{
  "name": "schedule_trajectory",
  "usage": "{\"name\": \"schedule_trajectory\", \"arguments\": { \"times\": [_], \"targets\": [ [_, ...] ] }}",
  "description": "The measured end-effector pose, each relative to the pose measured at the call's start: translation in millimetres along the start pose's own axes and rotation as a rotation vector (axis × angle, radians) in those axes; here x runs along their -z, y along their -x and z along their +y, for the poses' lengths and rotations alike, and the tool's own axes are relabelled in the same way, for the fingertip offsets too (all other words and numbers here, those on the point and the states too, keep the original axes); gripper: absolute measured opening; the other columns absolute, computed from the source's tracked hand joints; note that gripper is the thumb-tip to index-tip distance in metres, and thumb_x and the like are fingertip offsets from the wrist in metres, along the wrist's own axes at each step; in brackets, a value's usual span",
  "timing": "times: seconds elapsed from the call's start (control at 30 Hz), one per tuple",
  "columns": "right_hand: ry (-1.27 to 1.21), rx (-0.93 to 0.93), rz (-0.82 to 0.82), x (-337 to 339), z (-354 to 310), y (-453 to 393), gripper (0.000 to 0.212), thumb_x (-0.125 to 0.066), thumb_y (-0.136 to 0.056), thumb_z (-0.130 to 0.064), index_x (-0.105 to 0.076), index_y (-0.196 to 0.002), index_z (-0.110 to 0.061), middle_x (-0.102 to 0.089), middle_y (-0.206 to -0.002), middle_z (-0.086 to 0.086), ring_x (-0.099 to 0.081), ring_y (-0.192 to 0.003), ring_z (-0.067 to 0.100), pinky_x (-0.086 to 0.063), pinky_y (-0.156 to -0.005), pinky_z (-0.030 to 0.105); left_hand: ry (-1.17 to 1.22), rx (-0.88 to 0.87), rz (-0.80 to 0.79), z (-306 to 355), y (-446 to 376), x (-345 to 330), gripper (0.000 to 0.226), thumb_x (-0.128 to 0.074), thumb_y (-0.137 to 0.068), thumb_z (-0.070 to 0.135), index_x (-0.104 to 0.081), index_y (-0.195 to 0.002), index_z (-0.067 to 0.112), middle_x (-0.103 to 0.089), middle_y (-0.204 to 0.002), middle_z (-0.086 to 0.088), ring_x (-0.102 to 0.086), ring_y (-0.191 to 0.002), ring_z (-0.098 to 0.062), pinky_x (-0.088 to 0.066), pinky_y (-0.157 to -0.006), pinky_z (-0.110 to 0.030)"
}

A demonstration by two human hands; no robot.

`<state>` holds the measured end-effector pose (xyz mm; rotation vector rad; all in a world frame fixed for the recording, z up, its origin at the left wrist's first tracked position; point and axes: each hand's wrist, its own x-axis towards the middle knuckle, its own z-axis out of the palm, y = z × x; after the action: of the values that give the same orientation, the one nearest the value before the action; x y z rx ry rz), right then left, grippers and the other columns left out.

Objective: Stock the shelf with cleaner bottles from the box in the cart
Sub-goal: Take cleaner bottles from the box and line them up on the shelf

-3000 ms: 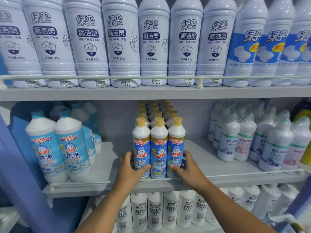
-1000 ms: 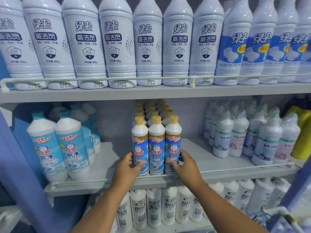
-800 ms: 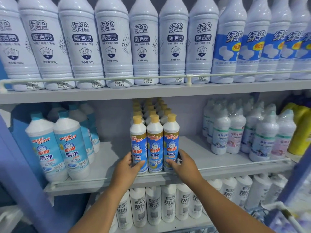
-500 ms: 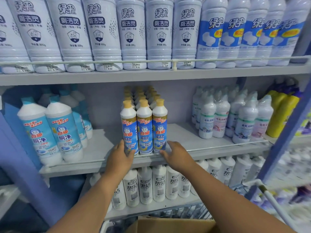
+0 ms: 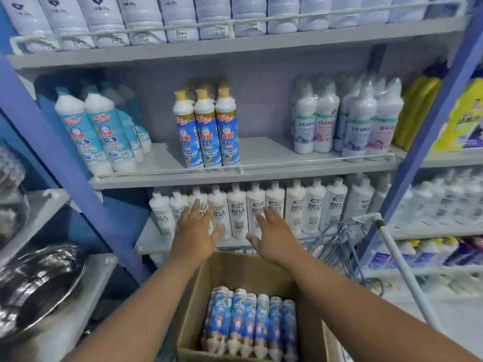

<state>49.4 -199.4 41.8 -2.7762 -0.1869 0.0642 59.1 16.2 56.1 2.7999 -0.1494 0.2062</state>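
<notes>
Hands spread wide and empty above the cardboard box (image 5: 230,273), left hand (image 5: 194,237) at 11 o'clock, right hand (image 5: 271,239) at 1 o'clock, cleaner bottles (image 5: 251,325) lying in the box at 6 o'clock, three yellow-capped bottles (image 5: 207,131) upright on the middle shelf (image 5: 266,165) at 12 o'clock.

Both hands (image 5: 197,233) (image 5: 271,236) outstretched, fingers spread

Your left hand (image 5: 194,235) and right hand (image 5: 271,237) hang empty, fingers spread, just above the far edge of the cardboard box (image 5: 222,273). Inside the box, blue-labelled cleaner bottles (image 5: 251,325) lie side by side. Above the box, three yellow-capped bottles (image 5: 206,129) stand upright on the shelf (image 5: 266,152).
</notes>
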Motion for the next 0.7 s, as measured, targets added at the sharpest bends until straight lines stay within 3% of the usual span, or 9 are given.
{"name": "schedule_trajectory", "arguments": {
  "times": [0.27, 0.4, 0.53, 0.7],
  "targets": [
    [0.014, 0.045, -0.130, -77.4, 40.1, 70.4, 0.075, -0.041, -0.099, -0.054, -0.022, -0.158, -0.010, -0.015, -0.166, 0.015, -0.007, -0.154, 0.033, -0.015, -0.125, 0.045, 0.007, 0.161, -0.200, 11.2, 81.7, -77.8, 0.069, -0.044, -0.096, 0.059, -0.025, -0.157, 0.033, -0.004, -0.168, -0.001, -0.007, -0.153, -0.028, -0.018, -0.123, -0.048],
    [-0.010, -0.004, -0.238, -103.6, 52.5, 84.4, 0.077, -0.039, -0.100, -0.055, -0.018, -0.159, -0.010, -0.009, -0.168, 0.011, -0.001, -0.155, 0.030, -0.011, -0.126, 0.044, 0.034, 0.208, -0.278, 4.5, 101.4, -108.9, 0.071, -0.045, -0.094, 0.064, -0.028, -0.155, 0.033, 0.004, -0.168, 0.005, -0.008, -0.153, -0.025, -0.024, -0.121, -0.047],
    [-0.002, -0.048, -0.310, -128.4, 61.2, 87.1, 0.076, -0.040, -0.101, -0.053, -0.016, -0.159, -0.010, -0.006, -0.168, 0.011, 0.000, -0.155, 0.028, -0.010, -0.126, 0.042, 0.030, 0.294, -0.368, -3.3, 110.2, -132.4, 0.072, -0.046, -0.095, 0.061, -0.025, -0.157, 0.032, -0.011, -0.167, -0.002, -0.014, -0.152, -0.026, -0.020, -0.122, -0.040],
    [-0.098, -0.153, -0.387, -169.9, 62.3, 75.7, 0.077, -0.043, -0.101, -0.052, -0.016, -0.159, -0.010, -0.009, -0.167, 0.010, -0.003, -0.155, 0.027, -0.014, -0.125, 0.042, 0.113, 0.399, -0.476, -20.6, 107.9, -162.0, 0.069, -0.050, -0.098, 0.050, -0.029, -0.155, 0.017, -0.034, -0.157, -0.011, -0.042, -0.139, -0.029, -0.037, -0.109, -0.035]
  ]
}}
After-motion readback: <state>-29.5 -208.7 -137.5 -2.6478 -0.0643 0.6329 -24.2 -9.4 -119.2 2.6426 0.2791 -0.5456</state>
